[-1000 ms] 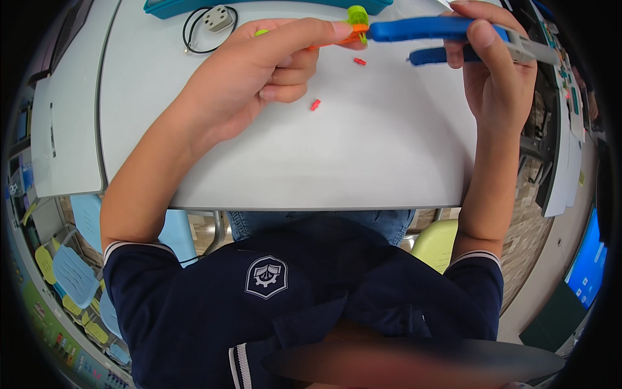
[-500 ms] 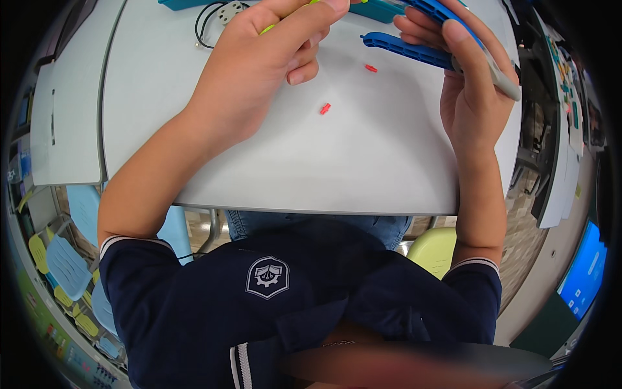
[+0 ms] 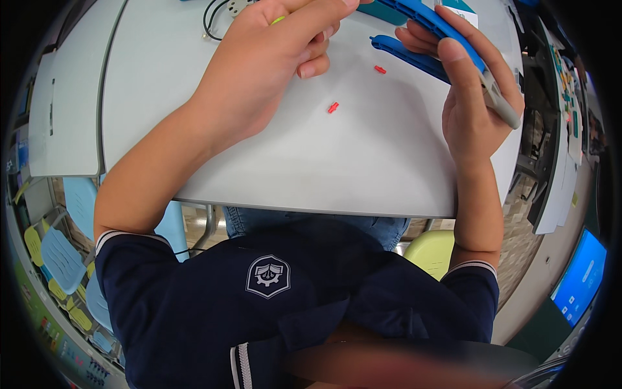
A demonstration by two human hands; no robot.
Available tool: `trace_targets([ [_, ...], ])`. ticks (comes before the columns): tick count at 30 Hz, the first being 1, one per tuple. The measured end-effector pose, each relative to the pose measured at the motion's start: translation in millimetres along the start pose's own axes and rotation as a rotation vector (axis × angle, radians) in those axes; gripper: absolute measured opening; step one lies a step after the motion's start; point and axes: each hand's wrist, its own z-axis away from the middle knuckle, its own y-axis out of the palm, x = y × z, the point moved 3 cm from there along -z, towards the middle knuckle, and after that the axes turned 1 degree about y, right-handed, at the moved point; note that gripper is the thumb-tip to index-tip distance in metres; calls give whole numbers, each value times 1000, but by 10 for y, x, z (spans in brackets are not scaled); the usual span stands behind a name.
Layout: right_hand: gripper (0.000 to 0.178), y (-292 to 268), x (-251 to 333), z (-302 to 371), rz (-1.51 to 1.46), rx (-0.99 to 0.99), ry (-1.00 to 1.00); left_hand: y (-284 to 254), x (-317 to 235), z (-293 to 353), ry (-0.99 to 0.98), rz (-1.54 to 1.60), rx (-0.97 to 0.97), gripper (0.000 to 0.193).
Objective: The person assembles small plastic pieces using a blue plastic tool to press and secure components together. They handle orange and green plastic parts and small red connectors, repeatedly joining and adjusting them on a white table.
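Note:
My left hand (image 3: pixel 272 71) is at the top middle above the table, its fingers closed round a yellow-green piece (image 3: pixel 278 20). Only a sliver of that piece shows, and the fingertips run up to the picture's edge. At the upper right my right hand (image 3: pixel 473 97) grips a blue plastic tool with two curved arms and grey ends (image 3: pixel 447 29). The lower arm (image 3: pixel 408 55) stands apart from the upper one, and the tool's far tip is cut off. Two small red connector pegs lie on the table between my hands, a nearer peg (image 3: pixel 333 107) and a farther peg (image 3: pixel 380 69).
The white table (image 3: pixel 311 168) has its front edge close to my body. A teal tray (image 3: pixel 383 13) stands at its far side. Left of it lie a black cable (image 3: pixel 206 26) and a pale block with holes (image 3: pixel 238 6). Chairs, one yellow-green (image 3: pixel 431 253), stand below the table's edge.
My view has shifted slightly, so the pegs appear farther right. The blue tool has tilted a little in my right hand, and less of the yellow-green piece shows. Both hands keep their hold.

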Motion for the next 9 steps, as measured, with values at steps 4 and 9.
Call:
trace_targets([
  [4, 35, 30, -90, -12, -84, 21, -14, -8, 7, -16, 59, -81, -69, 39],
  [9, 33, -11, -95, -37, -97, 106, -66, 11, -2, 6, 139, -144, -76, 41],
])
